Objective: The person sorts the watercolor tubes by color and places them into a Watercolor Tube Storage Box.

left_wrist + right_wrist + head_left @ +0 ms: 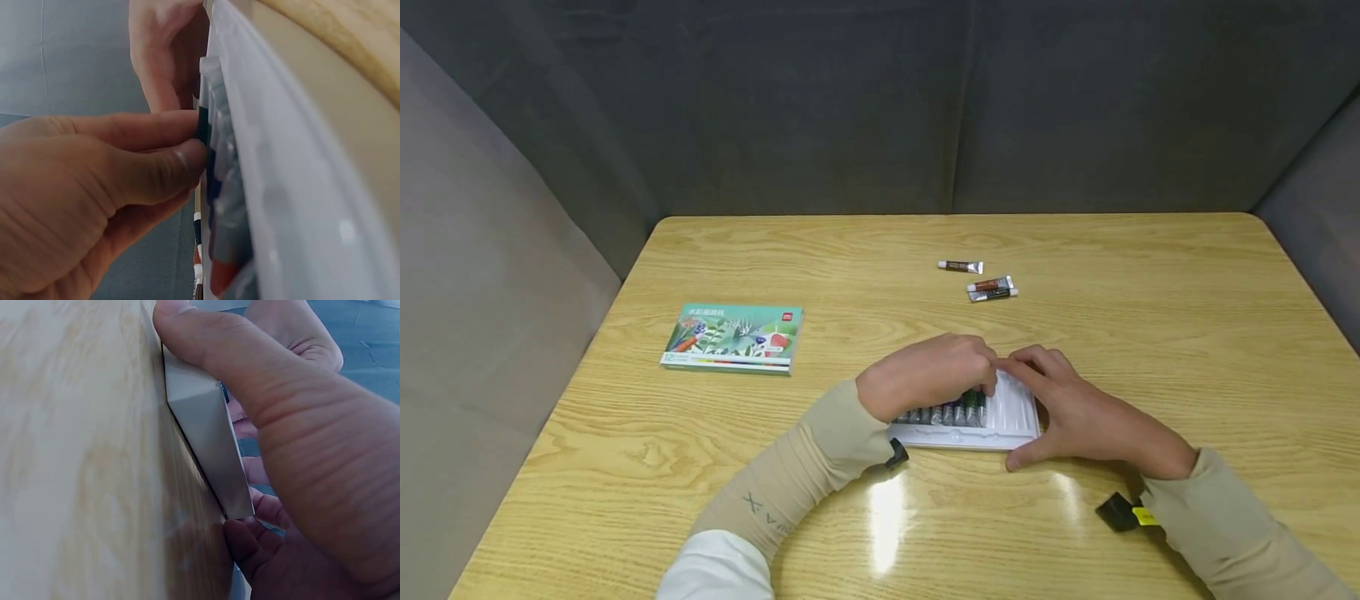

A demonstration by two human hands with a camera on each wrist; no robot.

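A white plastic tray [1013,417] lies on the table with a row of paint tubes [936,415] in its left part; the slots at its right end are bare. Over the tray, my left hand [928,375] pinches a paint tube [204,122] with a dark band between thumb and index finger, at the right end of the row. My right hand [1075,412] grips the tray's right end, thumb at the front edge and fingers at the back. In the right wrist view the tray's side wall [209,434] stands between thumb and fingers.
Beyond the tray lie three loose paint tubes: a dark brown tube [961,267] alone, and a reddish-brown tube [988,284] touching a black tube [992,295]. A green illustrated paint box [733,339] rests on the left. Dark curtains [820,108] stand behind the table.
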